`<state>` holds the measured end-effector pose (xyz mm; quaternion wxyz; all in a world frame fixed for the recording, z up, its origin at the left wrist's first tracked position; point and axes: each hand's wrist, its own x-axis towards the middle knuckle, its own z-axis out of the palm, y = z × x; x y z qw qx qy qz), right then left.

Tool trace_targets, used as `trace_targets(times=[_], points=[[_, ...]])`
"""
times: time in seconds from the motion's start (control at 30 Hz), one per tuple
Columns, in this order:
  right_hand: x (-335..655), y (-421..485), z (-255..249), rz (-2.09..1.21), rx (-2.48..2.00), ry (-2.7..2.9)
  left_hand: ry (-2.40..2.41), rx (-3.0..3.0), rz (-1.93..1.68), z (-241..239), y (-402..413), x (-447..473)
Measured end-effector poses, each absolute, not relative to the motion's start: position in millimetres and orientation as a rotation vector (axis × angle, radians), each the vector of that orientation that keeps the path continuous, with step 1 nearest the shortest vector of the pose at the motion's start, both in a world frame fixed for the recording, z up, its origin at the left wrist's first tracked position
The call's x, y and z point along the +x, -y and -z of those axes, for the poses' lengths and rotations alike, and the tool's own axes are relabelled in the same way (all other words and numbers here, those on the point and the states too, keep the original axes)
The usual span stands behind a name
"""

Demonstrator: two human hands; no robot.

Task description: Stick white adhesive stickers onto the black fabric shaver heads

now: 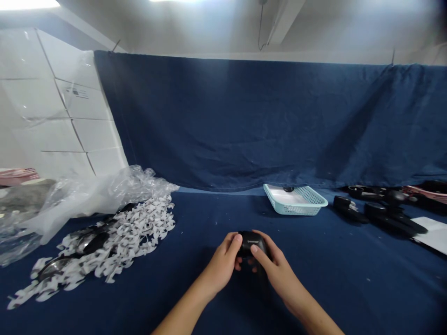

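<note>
A small black plastic device with pale lettering on its face is held just above the blue cloth-covered table. My left hand grips its left side, thumb on top and fingers curled under. My right hand grips its right side, thumb pressed on the front edge. Both hands are closed round it, and its lower part is hidden by my fingers.
A pale blue mesh basket stands behind the hands. Several black devices lie at the right beside white paper. At the left lie white paper cut-outs, black parts and crumpled clear plastic. A blue curtain hangs behind.
</note>
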<state>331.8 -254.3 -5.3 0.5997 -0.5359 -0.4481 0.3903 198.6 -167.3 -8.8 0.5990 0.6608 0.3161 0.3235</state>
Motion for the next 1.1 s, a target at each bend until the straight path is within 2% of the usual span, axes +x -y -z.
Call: trace_targets(times=[0.17, 0.37, 0.6, 0.9, 1.1], points=[[339, 259, 5, -0.570, -1.300, 1.421, -0.796, 1.324, -0.600, -1, 168, 196], [341, 264, -3, -0.182, -1.420, 1.859, -0.866, 1.336, -0.441, -3, 161, 187], [333, 265, 0, 0.132, -1.446, 2.058, -0.979, 1.349, -0.332, -4, 153, 182], [324, 272, -6, 0.214, -1.418, 2.134, -1.037, 1.346, -0.232, -7, 151, 176], [326, 269, -1, 0.134, -1.460, 1.943, -1.000, 1.413, -0.380, -8, 157, 183]])
